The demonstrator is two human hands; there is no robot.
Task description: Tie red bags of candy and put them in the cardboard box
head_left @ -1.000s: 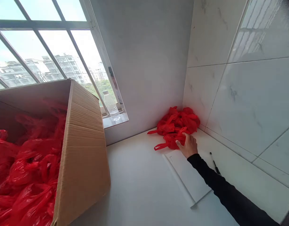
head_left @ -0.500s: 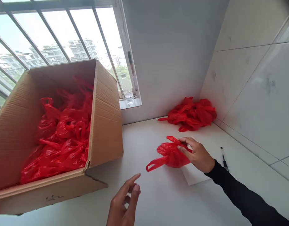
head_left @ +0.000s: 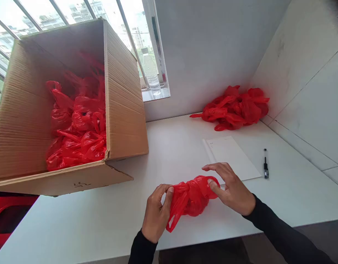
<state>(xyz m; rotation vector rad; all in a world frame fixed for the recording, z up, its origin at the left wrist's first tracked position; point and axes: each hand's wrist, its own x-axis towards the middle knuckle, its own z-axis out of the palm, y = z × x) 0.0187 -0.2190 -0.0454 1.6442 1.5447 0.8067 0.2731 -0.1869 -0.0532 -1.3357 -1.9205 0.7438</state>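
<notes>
A bunched red plastic bag (head_left: 195, 198) lies low over the front of the white table, with a handle loop hanging at its left end. My left hand (head_left: 157, 211) pinches that end between thumb and fingers. At the other end, my right hand (head_left: 231, 189) has its fingers spread, the index stretched out above the bag. Its thumb touches the bag's red film. Just behind the right hand lies a sheet of white paper (head_left: 235, 156) with small marks near its upper left corner.
A large cardboard box (head_left: 126, 99) on the left holds many bunched red bags (head_left: 80, 128). A heap of red bags (head_left: 237, 108) rests against the back wall. A black pen (head_left: 265, 167) lies right of the paper. A clear bottle (head_left: 151, 75) stands on the window sill.
The red bag has come nearer the table's front edge, off the paper. My left hand has taken hold of its handle end, while my right hand's fingers have opened. The view has tilted down.
</notes>
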